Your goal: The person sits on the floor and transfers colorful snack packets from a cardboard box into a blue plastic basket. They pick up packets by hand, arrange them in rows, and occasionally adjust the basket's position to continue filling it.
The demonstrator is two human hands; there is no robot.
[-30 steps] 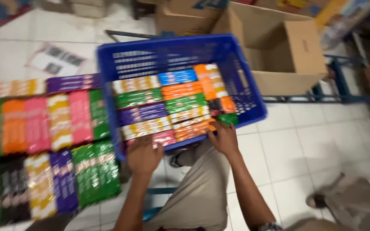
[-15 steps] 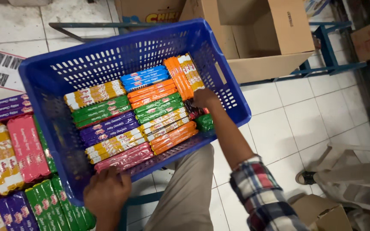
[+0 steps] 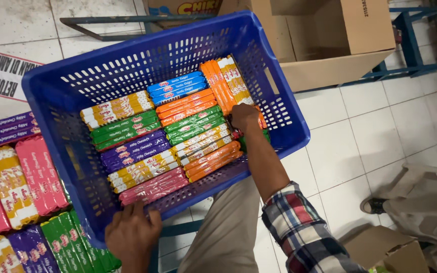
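— Down over the blue crate [image 3: 67, 86], see how that person has it propped on a knee? Left hand [image 3: 131, 233] hooked over the near rim, fingers curled and pressed against the plastic wall.

— And the right hand [image 3: 245, 117]?

— Inside, at the right end of the rows, fingers bent down among the long biscuit packs [image 3: 178, 132]. Its grip looks closed over the pack ends near the orange packs [image 3: 213, 161], but I cannot tell whether it pinches one pack or merely pushes on them; the fingertips are hidden.

— Anything you'd advise?

— I'd judge the crate is tilted a little, low at the near left corner, so the left hand should hold firm at that rim while the right one works. Rows lie snug, side by side: yellow, green, purple, pink on the left, blue, orange, green on the right, with a few packs standing crosswise at the far right. Pressing flat along a row would serve better than poking at one end, since those wrappers seem slippery and a pack could ride up over its neighbour.

— What's about the crate?

— More packs laid out to the left [image 3: 21, 182], pink, yellow, green, purple. Open cardboard box [image 3: 330, 45] at the far right on the tiled floor [image 3: 380, 126], and someone else's shoe [image 3: 374, 205] near right, well apart.
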